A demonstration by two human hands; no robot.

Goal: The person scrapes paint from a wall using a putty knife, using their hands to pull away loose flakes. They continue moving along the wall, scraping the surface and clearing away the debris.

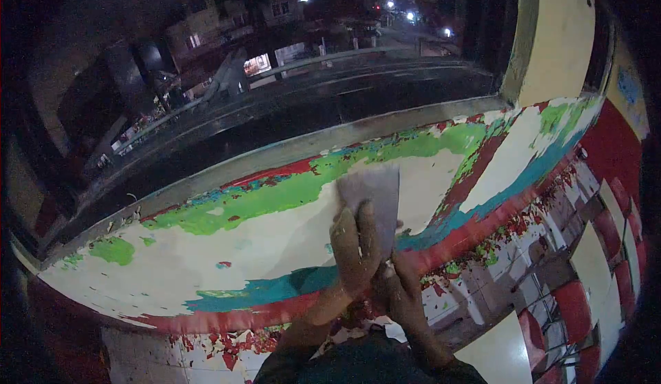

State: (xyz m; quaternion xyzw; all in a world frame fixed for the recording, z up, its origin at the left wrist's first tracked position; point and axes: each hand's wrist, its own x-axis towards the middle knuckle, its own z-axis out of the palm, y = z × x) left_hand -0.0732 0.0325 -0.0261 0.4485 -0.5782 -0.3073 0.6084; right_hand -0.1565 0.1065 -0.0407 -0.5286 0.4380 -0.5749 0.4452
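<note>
A wide-bladed scraper (377, 185) stands with its broad metal blade against the wall (289, 246) below the window, its edge near a green paint patch. My left hand (356, 254) is closed on the scraper, fingers extended along the blade's face. Lower down, my right hand (401, 289) wraps round the handle, most of which the hands hide. Patches of green paint (265, 208), teal paint (282, 286) and red paint show around bare cream areas of the wall.
A window sill (227, 165) runs above the wall, with a dark night street beyond. Red and green paint flakes (231, 349) litter the tiled floor along the wall's foot. At right stand red chairs (573, 308) and pale tabletops (593, 263).
</note>
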